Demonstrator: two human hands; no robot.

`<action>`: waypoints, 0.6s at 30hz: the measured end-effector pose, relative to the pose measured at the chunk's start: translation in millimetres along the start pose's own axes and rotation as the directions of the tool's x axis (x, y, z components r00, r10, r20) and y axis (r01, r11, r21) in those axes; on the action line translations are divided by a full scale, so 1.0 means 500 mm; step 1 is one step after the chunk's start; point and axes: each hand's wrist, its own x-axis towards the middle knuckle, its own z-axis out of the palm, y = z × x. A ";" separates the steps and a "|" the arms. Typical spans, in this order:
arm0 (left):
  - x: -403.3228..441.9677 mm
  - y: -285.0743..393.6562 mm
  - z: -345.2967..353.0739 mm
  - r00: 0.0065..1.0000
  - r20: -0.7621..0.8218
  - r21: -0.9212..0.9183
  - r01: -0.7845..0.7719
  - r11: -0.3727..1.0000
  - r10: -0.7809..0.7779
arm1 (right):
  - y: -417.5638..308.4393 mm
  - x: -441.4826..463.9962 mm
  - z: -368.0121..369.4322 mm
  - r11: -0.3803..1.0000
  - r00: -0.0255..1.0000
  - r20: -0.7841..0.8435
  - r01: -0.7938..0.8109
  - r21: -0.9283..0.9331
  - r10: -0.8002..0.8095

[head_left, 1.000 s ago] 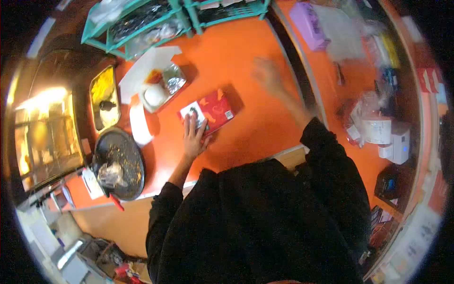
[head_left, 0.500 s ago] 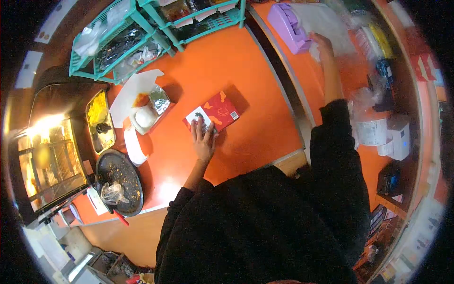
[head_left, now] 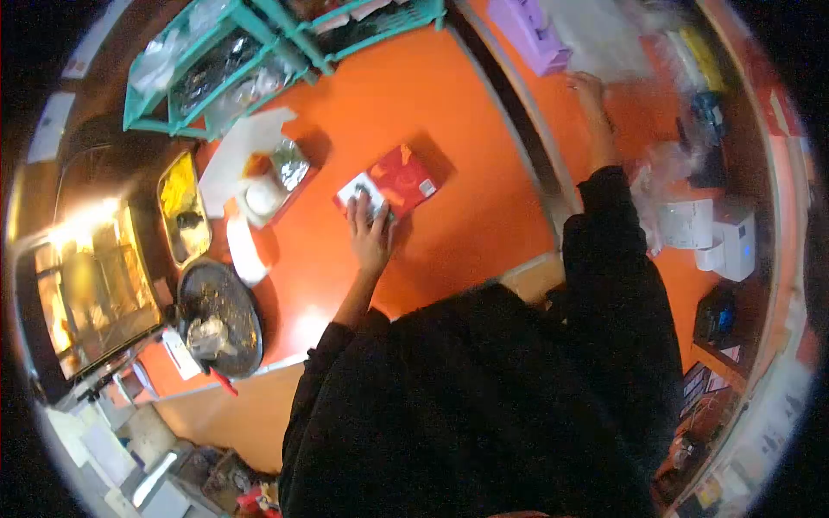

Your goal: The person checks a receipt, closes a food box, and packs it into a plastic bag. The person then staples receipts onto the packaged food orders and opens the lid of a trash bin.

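Observation:
My left hand [head_left: 371,237] lies with fingers spread on the near left part of a red box [head_left: 404,177] with a white label. The box rests closed on the orange counter [head_left: 466,233]. At the upper right, my right hand [head_left: 590,97] is just below a purple dispenser [head_left: 537,41]; motion blurs its fingers, and whether they hold anything is hidden. Left of the red box, an opened white box [head_left: 268,192] holds a round white item, an orange-brown item and something in foil.
Teal racks [head_left: 233,65] with bags stand at the back. A dark round tray [head_left: 246,332], a metal tray of yellow food [head_left: 180,207] and a lit glass cabinet [head_left: 95,285] are on the left. A white printer [head_left: 737,246] stands at right.
My right hand has gone from above the middle counter to beside the purple dispenser, then slightly down from it. My left hand stays on the red box. The camera view has shifted.

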 end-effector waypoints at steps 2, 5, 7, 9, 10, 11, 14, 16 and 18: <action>-0.007 -0.006 -0.004 1.000 -0.008 0.007 -0.004 1.000 0.004 | -0.069 -0.084 0.046 1.000 1.000 0.022 -0.021 0.013 0.020; -0.007 -0.004 -0.004 1.000 -0.012 0.029 0.016 0.999 -0.016 | -0.222 -0.313 0.206 0.980 0.871 0.460 -0.198 0.003 0.174; -0.010 -0.010 -0.006 1.000 0.000 0.030 0.011 0.999 -0.011 | -0.244 -0.445 0.350 0.958 0.653 0.726 -0.284 -0.028 0.215; -0.009 -0.014 -0.003 1.000 0.017 0.060 -0.022 0.998 0.021 | -0.235 -0.535 0.463 0.915 0.682 0.695 -0.393 0.086 0.228; -0.012 -0.016 0.003 1.000 -0.006 0.050 -0.019 0.999 0.019 | -0.217 -0.563 0.504 0.875 0.717 0.657 -0.450 0.179 0.234; -0.013 -0.015 0.000 1.000 -0.005 0.048 -0.018 0.999 0.019 | -0.205 -0.577 0.530 0.875 0.717 0.656 -0.451 0.178 0.236; -0.012 -0.015 -0.008 0.999 0.031 0.061 -0.024 0.998 0.022 | -0.209 -0.596 0.559 0.916 0.818 0.461 -0.400 0.024 0.344; -0.016 -0.021 -0.004 0.999 0.040 0.050 -0.028 0.998 0.026 | -0.229 -0.603 0.561 0.893 0.825 0.417 -0.445 0.061 0.382; -0.018 -0.026 -0.004 0.999 0.043 0.042 -0.034 0.999 0.032 | -0.235 -0.612 0.566 0.871 0.830 0.375 -0.480 0.103 0.413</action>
